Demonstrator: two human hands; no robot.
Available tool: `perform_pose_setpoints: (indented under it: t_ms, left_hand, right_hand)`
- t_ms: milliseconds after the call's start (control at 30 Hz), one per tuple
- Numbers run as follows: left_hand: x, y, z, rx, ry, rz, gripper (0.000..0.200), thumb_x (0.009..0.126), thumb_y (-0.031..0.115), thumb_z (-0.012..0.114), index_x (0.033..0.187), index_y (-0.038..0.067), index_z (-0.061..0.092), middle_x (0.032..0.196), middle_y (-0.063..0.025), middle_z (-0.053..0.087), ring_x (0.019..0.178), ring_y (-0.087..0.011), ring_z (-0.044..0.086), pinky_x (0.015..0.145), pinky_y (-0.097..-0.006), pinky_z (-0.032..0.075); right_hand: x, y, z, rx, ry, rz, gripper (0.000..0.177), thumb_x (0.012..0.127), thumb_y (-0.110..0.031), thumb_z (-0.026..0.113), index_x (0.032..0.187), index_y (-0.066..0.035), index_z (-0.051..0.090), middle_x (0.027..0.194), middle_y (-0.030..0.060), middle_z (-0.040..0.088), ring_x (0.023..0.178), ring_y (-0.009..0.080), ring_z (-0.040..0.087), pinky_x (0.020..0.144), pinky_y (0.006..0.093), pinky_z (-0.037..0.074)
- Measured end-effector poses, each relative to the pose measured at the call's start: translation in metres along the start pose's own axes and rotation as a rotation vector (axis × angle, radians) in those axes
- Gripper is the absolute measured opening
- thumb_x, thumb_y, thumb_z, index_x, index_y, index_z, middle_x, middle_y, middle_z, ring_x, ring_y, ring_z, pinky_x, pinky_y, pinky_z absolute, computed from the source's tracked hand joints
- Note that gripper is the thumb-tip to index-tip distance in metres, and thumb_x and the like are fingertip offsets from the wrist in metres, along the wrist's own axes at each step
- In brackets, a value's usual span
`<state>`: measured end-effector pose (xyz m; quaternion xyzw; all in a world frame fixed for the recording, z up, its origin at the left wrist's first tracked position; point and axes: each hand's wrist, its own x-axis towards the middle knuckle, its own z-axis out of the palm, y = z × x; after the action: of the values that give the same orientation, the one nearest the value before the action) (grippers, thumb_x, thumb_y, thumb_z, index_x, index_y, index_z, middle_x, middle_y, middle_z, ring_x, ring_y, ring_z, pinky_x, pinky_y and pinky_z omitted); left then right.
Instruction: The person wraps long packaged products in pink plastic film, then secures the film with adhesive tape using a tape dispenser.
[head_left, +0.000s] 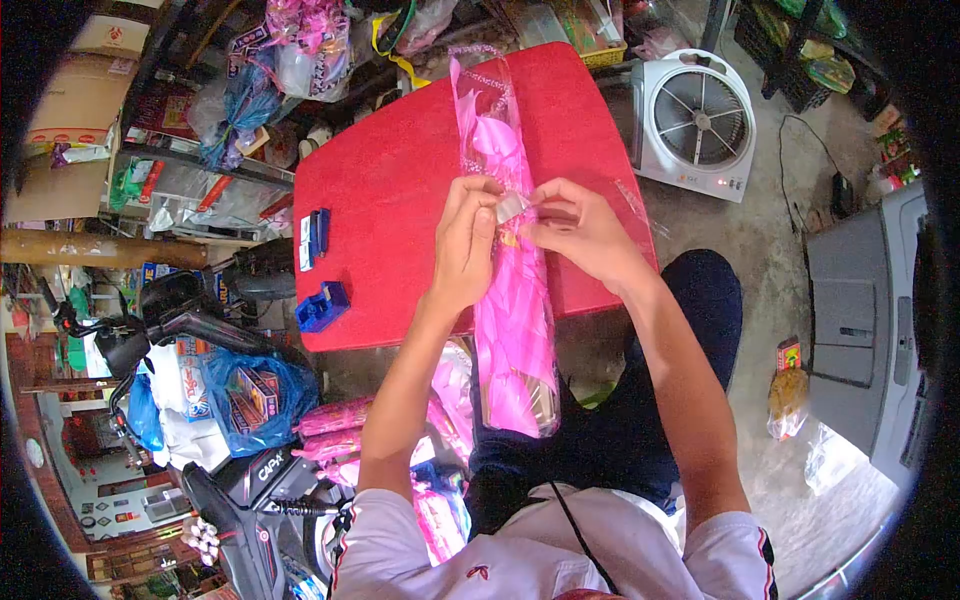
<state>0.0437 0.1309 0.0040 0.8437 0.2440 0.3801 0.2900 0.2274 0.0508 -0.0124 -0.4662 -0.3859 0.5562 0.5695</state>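
A long pink bundle in a clear plastic sleeve lies across the red table, its near end over my lap. Above its middle, my left hand pinches a small whitish strip that looks like tape or film. On the strip's other side, my right hand has its thumb and fingers closed at the edge, close against the sleeve. The right fingertips partly hide what they grip. Toward the table's left edge are a blue-and-white item and a small blue holder.
Beyond the right edge of the red table stands a white box fan. A motorbike and a blue plastic bag with boxes crowd the left. More pink wrapped bundles lie below the table.
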Motion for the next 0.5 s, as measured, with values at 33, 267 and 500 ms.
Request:
perform_pose_setpoints:
  t_ms: [33,267,500]
  left_hand:
    - [0.000,0.000,-0.001,0.012,-0.008,0.000,0.035,0.111,0.027,0.043,0.102,-0.002,0.060,0.115,-0.0194,0.057,0.107,-0.0347,0.060,0.095,-0.0404,0.047]
    - [0.000,0.004,-0.001,-0.024,-0.027,-0.032,0.038,0.111,0.028,0.043,0.100,-0.003,0.061,0.114,-0.0201,0.057,0.105,-0.0344,0.060,0.094,-0.0407,0.047]
    - [0.000,0.000,0.001,-0.066,-0.007,-0.023,0.040,0.112,0.030,0.040,0.099,-0.002,0.060,0.113,-0.0186,0.056,0.106,-0.0317,0.058,0.095,-0.0407,0.045]
  right_hand:
    - [0.001,0.003,-0.001,-0.005,-0.027,-0.017,0.028,0.091,-0.010,0.077,0.117,-0.006,0.067,0.108,0.0026,0.070,0.100,0.0118,0.065,0.087,0.0289,0.052]
    - [-0.001,-0.003,-0.004,-0.046,-0.063,0.086,0.018,0.099,-0.017,0.070,0.114,-0.007,0.069,0.108,-0.0015,0.069,0.096,0.0069,0.063,0.088,0.0267,0.049]
    - [0.001,0.000,-0.012,0.013,-0.132,0.130,0.019,0.100,-0.021,0.067,0.115,-0.009,0.069,0.113,-0.0009,0.068,0.104,0.0094,0.062,0.091,0.0295,0.049]
